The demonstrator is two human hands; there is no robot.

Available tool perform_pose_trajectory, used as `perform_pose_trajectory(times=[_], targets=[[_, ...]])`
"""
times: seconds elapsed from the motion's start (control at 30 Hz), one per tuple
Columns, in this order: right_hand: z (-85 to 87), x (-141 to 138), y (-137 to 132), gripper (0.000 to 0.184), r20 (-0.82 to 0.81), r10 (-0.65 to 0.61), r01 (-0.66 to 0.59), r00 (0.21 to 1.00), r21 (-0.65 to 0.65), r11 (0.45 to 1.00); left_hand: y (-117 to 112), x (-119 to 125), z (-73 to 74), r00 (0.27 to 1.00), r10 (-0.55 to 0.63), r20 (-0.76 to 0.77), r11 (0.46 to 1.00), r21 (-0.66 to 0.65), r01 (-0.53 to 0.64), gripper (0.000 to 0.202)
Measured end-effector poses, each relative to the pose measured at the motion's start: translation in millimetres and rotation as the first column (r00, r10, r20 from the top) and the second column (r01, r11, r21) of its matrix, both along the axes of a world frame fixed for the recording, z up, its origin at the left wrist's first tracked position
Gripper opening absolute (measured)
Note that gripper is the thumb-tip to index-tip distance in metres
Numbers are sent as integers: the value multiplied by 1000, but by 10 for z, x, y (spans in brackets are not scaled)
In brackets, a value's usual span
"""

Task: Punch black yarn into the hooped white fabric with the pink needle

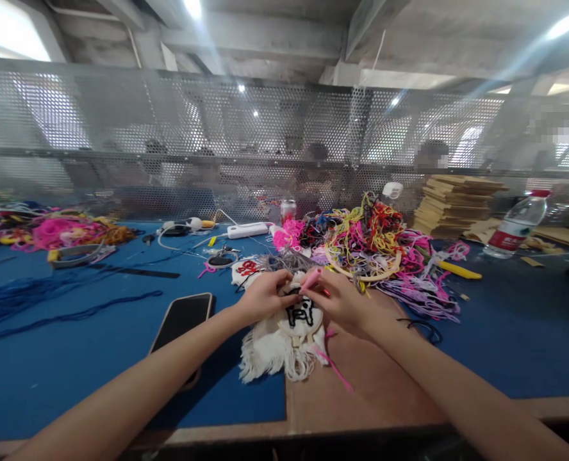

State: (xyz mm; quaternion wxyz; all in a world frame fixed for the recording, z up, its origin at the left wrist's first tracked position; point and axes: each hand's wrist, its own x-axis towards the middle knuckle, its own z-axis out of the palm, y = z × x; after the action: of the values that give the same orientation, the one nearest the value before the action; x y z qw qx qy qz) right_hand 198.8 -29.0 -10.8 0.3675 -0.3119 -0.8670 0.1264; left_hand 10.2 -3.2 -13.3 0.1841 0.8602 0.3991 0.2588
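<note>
Left hand and right hand covered top of hooped embroidery; left forearm hid part of smartphone; people behind perforated screen were blurred.

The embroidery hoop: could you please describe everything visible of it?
The small, round embroidery hoop has a pale, wooden-looking rim with tabs facing the wearer. It stretches white fabric bearing black stitching; frayed ends spill onto the tabletop. The left hand holds its left side; the right hand covers its far right. Its tilt is unclear.

a perforated metal screen stood along the far side of a blue-topped table. above it, grey concrete beams crossed the ceiling, where bright lights glared.
</note>
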Motion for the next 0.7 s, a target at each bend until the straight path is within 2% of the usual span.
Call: perform_pose_trajectory(times=[0.13,0.3,0.5,0.7], targets=[[8,-5,10,10,108,5,-12,994,62,998,-10,5,9,1000,24,-5,999,27,-24,27],[3,-14,8,9,-25,-21,21,999,-8,1000,-9,-6,-5,999,-17,46,1000,-23,18,29],[31,4,-18,16,-15,-187,186,982,-48,981,-9,-4,-2,999,-7,36,1000,-23,7,28],[12,1,0,15,-54,-183,181,982,-37,983,-10,-12,-6,1000,-14,26,1000,-13,14,27]])
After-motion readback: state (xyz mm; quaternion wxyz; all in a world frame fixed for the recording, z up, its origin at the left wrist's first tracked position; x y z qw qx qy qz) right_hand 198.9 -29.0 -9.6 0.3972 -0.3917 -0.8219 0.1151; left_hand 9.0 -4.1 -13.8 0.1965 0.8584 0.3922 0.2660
